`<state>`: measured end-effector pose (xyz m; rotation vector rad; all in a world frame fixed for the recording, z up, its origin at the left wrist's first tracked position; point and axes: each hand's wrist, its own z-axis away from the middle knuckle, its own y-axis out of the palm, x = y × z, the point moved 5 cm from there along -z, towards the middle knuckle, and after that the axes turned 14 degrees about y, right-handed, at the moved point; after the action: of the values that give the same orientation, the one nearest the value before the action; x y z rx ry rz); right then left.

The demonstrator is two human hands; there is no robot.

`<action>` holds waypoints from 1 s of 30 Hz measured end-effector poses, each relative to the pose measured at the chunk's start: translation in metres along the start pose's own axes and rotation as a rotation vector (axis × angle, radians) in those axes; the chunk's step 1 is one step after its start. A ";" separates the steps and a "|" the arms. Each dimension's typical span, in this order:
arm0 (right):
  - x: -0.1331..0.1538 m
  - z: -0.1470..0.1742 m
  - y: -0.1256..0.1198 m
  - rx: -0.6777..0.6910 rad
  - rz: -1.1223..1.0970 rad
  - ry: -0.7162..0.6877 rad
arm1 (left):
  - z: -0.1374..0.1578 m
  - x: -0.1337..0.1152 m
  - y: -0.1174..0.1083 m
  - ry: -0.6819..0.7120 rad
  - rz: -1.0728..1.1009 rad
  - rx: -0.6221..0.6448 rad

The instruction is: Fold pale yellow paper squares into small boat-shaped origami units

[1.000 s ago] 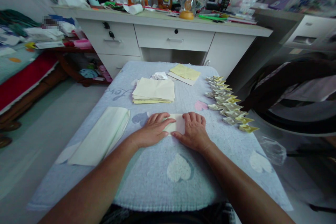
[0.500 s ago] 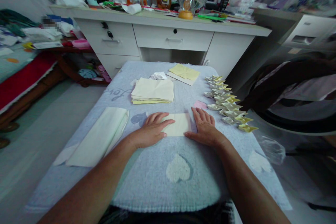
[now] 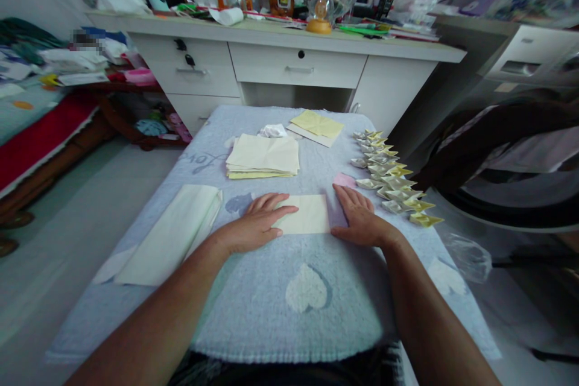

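Note:
A folded cream sheet of paper (image 3: 307, 215) lies flat on the blue cloth (image 3: 253, 307). Across its left part rests my left hand (image 3: 263, 220), fingers stretched out and covering that end. My right hand (image 3: 357, 217) lies flat on the cloth just past the paper's right edge, its thumb close to the lower right corner. Beyond the paper sits a stack of cream and yellow sheets (image 3: 263, 155). To the right stand several folded paper boats (image 3: 389, 178) in rows. A pink patch (image 3: 344, 180) shows by my right fingertips.
A long folded white paper bundle (image 3: 169, 235) lies at the left. Crumpled white paper (image 3: 272, 131) and yellow and white sheets (image 3: 316, 125) are at the back. Behind stands a white desk (image 3: 298, 66) crowded with jars and pens. A front-loading washing machine (image 3: 520, 151) is at the right.
My right hand has slid slightly right, away from the paper's edge. My left hand has shifted a little left, still on the paper.

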<state>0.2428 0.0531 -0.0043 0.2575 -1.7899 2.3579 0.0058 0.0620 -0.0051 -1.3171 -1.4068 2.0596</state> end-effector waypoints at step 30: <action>0.045 -0.001 0.022 -0.197 0.037 -0.046 | -0.004 0.001 0.007 -0.237 -0.168 -0.282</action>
<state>0.1942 0.0495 -0.0145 0.2549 -2.0477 2.1940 0.0097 0.0614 -0.0121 -1.0327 -1.8992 2.0115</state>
